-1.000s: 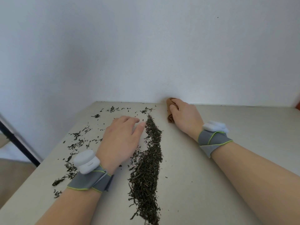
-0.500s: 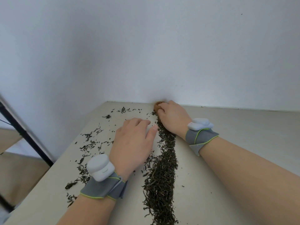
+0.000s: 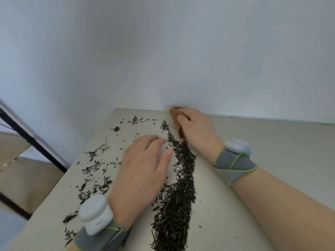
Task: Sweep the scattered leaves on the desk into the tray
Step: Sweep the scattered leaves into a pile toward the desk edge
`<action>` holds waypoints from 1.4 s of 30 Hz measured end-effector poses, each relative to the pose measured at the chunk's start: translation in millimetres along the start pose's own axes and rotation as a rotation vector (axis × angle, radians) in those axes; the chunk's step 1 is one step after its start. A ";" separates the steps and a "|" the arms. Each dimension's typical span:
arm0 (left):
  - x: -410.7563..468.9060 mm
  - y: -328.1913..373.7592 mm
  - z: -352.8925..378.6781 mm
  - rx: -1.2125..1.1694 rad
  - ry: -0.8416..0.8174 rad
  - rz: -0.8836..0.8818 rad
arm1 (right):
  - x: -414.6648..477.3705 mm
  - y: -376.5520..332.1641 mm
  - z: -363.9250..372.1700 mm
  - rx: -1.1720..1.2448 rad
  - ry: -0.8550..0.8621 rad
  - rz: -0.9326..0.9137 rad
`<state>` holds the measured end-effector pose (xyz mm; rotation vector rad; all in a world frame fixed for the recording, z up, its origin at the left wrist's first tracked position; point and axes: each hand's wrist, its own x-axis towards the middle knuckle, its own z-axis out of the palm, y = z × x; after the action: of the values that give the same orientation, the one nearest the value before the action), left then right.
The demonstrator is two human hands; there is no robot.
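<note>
1. Many loose leaves [image 3: 94,169] lie thinly strewn over the left part of the table [image 3: 272,142], from its near edge up toward the wall [image 3: 163,60].
2. Just to their right, the left hand [image 3: 143,171] lies palm down with its fingers straight and close together, holding nothing. Its thumb side faces the heap, so I judge it serves as a flat blade to push the strays rightward.
3. Touching that thumb side is a dense ridge of leaves [image 3: 181,192]. Its long axis runs from the near edge away toward the wall. It is broad near the person and narrows to a thin point at the far end. Gathered in one line, it could probably be moved in a single pass.
4. At that far tip, against the wall, the right hand [image 3: 197,131] has its fingers curled round a brown tool [image 3: 175,112]. I cannot tell what kind of tool it is. It seems set to draw the ridge along.
5. No tray is in view, and every visible leaf is on the table.
</note>
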<state>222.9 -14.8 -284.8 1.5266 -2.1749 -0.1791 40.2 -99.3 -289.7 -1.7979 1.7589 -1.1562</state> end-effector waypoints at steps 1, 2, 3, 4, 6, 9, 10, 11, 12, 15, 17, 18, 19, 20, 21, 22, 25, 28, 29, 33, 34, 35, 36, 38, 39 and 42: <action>-0.3 1.5 -1.8 -0.013 0.017 0.005 | -1.1 -0.7 -0.4 -0.003 0.002 -0.002; -1.0 3.7 -4.4 -0.021 0.037 0.014 | -3.3 -2.6 -1.3 -0.008 0.004 -0.001; -1.3 6.6 -6.9 -0.016 0.052 0.031 | -6.1 -4.0 -2.8 -0.014 0.011 0.001; -1.2 9.3 -9.9 0.005 0.061 0.052 | -8.9 -3.5 -4.1 -0.014 0.015 0.011; -2.9 8.9 -23.2 0.053 0.061 0.087 | -17.1 -5.1 -10.2 -0.012 0.032 0.042; -5.2 -13.6 -56.6 0.014 0.027 0.132 | -35.5 -3.0 -24.5 -0.019 0.089 0.108; -6.4 -28.3 -68.1 -0.006 0.024 0.134 | -43.3 -3.0 -30.2 -0.031 0.102 0.120; -3.1 -48.1 -74.7 -0.007 0.026 0.115 | -44.3 0.2 -32.4 -0.036 0.102 0.134; -3.4 -68.8 -82.4 -0.004 0.030 0.096 | -48.9 -0.2 -35.6 -0.046 0.112 0.142; -12.9 -130.4 -92.3 0.016 0.039 0.034 | -65.6 -5.3 -43.6 -0.096 0.133 0.165; -23.7 -159.5 -91.2 0.015 0.036 0.009 | -76.6 -9.1 -47.2 -0.127 0.124 0.175; -29.4 -170.0 -88.7 0.002 0.029 0.000 | -82.1 -10.7 -47.6 -0.160 0.117 0.180; -33.8 -177.9 -84.9 -0.009 0.020 -0.004 | -86.9 -11.7 -48.1 -0.203 0.111 0.179; -37.1 -183.8 -79.4 -0.012 0.010 0.000 | -89.9 -11.8 -48.3 -0.248 0.105 0.177; -39.8 -188.1 -73.4 -0.006 -0.001 0.009 | -92.5 -11.7 -47.9 -0.290 0.095 0.177; -41.8 -191.7 -68.0 0.005 -0.006 0.019 | -93.8 -11.8 -46.5 -0.326 0.084 0.180; -42.1 -197.4 -60.3 0.015 0.004 0.010 | -93.9 -11.7 -41.7 -0.409 0.051 0.186; -39.9 -198.4 -57.6 0.010 -0.020 0.009 | -86.7 -9.9 -35.7 -0.438 0.021 0.204; -40.3 -197.4 -57.0 0.027 -0.030 0.019 | -81.9 -10.8 -32.3 -0.446 0.014 0.206; -41.8 -192.3 -53.4 0.084 -0.031 0.043 | -67.2 -21.3 -13.2 -0.453 -0.038 0.172; -41.0 -191.2 -53.5 0.080 -0.035 0.041 | -64.9 -25.0 -7.2 -0.455 -0.055 0.156; -40.1 -189.9 -53.1 0.077 -0.040 0.042 | -63.6 -27.7 -1.4 -0.455 -0.071 0.144; -38.7 -189.5 -52.1 0.079 -0.043 0.050 | -63.1 -29.9 3.7 -0.455 -0.078 0.132; -36.2 -187.8 -49.9 0.087 -0.047 0.064 | -63.6 -33.2 10.6 -0.444 -0.092 0.114; -34.3 -184.2 -47.5 0.087 -0.044 0.069 | -64.9 -33.8 9.8 -0.431 -0.101 0.110; -30.1 -185.3 -46.8 0.094 -0.028 0.062 | -64.3 -36.9 6.2 -0.291 -0.103 0.128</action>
<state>409.9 -48.6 -320.9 1.5124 -2.2785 -0.0789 76.2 -34.3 -284.5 -1.8320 2.0307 -0.7756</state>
